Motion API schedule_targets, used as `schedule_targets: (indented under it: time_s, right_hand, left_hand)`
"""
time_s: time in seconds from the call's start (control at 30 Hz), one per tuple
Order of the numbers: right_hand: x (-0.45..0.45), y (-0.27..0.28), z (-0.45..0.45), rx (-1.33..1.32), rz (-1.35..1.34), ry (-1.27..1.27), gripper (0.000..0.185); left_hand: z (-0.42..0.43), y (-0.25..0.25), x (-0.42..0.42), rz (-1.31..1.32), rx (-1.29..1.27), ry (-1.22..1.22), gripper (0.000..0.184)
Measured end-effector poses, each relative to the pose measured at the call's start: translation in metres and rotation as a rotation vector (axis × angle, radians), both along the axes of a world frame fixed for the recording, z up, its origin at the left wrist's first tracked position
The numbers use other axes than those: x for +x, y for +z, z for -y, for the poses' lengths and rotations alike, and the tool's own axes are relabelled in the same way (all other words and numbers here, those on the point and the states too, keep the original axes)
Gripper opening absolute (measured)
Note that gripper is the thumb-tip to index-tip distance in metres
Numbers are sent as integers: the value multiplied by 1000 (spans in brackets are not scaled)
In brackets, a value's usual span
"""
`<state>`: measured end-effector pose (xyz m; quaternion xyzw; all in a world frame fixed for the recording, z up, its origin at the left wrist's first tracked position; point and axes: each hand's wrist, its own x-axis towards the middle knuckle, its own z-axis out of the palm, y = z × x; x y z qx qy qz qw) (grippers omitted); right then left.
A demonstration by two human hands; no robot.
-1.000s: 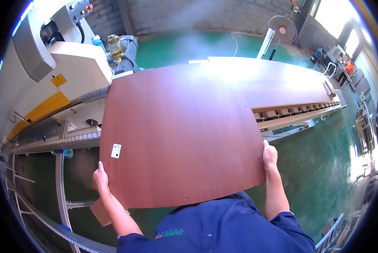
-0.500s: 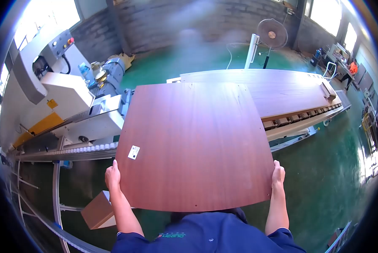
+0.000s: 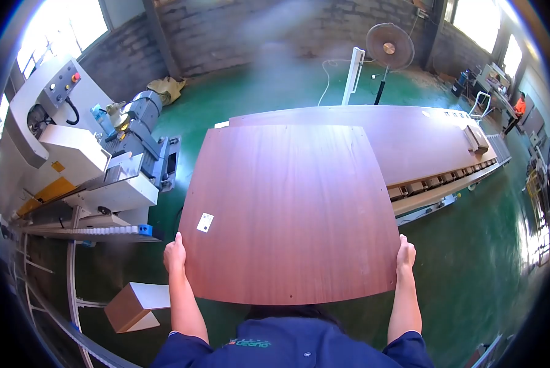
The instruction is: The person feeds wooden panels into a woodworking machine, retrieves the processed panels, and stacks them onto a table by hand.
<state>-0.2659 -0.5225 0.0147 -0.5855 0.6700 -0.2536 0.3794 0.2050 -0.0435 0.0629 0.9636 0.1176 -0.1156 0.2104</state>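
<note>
A large reddish-brown wood panel [image 3: 293,214] with a white label [image 3: 205,222] near its left edge spans the space in front of me. My left hand [image 3: 175,253] grips its left edge, thumb on top. On the opposite edge, my right hand [image 3: 405,253] is closed the same way. The fingers under the panel are hidden. Beyond the far edge lies a similar board [image 3: 422,138] on a long roller stand [image 3: 434,195]; the held panel overlaps it in view, and I cannot tell whether they touch.
At left stands a white machine [image 3: 72,147] with a control box, a motor [image 3: 141,116] and a roller rail [image 3: 103,232]. A box-like piece [image 3: 131,306] sits low at left. Behind are a fan [image 3: 389,48] and a white post [image 3: 353,76]. A person in orange [image 3: 519,109] is far right.
The view has shifted right, so the machine appears farther left. The panel, still held in both hands, now overlaps more of the board on the stand.
</note>
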Motion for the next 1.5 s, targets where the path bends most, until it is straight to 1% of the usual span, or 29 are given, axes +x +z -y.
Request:
schedule_targets:
  time_s: [0.1,0.17,0.23,0.27,0.33,0.37,0.4,0.43,0.47,0.6,0.7,0.77,0.87,0.9,1.0,1.03,1.07,1.13,1.2,1.23,1.37,1.5]
  right_hand:
    - [22,4,45,-15,-98,60,56]
    - [37,-9,72,-86,-238,102,55]
    - [68,-3,97,-170,-373,126,53]
    - [80,-1,107,-140,-466,166,48]
    - [97,-17,121,-260,-481,234,46]
    - [101,-36,130,-318,-624,227,49]
    - [110,-34,132,-328,-729,266,53]
    - [118,-32,133,-366,-753,249,54]
    - [123,-31,134,-402,-779,232,55]
    - [134,-51,164,-542,-753,229,53]
    - [142,-56,183,-593,-742,219,50]
    - [144,-57,191,-563,-735,204,50]
    - [148,-54,198,-562,-750,193,49]
    - [148,-54,201,-567,-751,196,48]
    - [148,-56,210,-589,-749,210,48]
    - [148,-54,212,-580,-750,208,48]
    - [150,-54,214,-575,-750,214,48]
    - [146,-62,220,-587,-728,216,47]
    - [142,-69,223,-605,-699,208,48]
    - [143,-64,220,-575,-707,208,49]
    - [147,-48,217,-507,-726,216,52]
    - [138,-58,225,-511,-716,228,55]
  left_hand:
    - [36,-13,9,-2,-36,0,70]
    - [64,-18,20,-27,-98,-5,72]
    - [90,-33,41,-14,-111,-69,73]
    - [99,-42,47,-17,-109,-101,74]
    - [130,-48,48,-56,-69,-201,76]
    - [145,-53,46,22,-25,-213,74]
    - [157,-59,44,105,20,-231,74]
    - [169,-63,45,159,28,-216,71]
    - [180,-65,50,140,16,-204,71]
    - [215,-52,54,77,-5,-184,70]
    - [231,-58,56,97,10,-180,69]
    - [234,-68,53,132,22,-178,66]
    - [242,-57,46,106,26,-164,65]
    - [242,-67,47,148,69,-141,66]
    - [252,-65,44,184,53,-109,68]
    - [252,-69,42,232,37,-117,70]
    - [251,-74,43,241,10,-120,69]
    - [253,-69,42,221,15,-103,67]
    - [250,-72,42,250,-1,-109,66]
    - [248,-74,42,276,-7,-121,68]
    - [247,-74,41,257,12,-69,69]
    - [249,-73,37,243,37,-44,72]
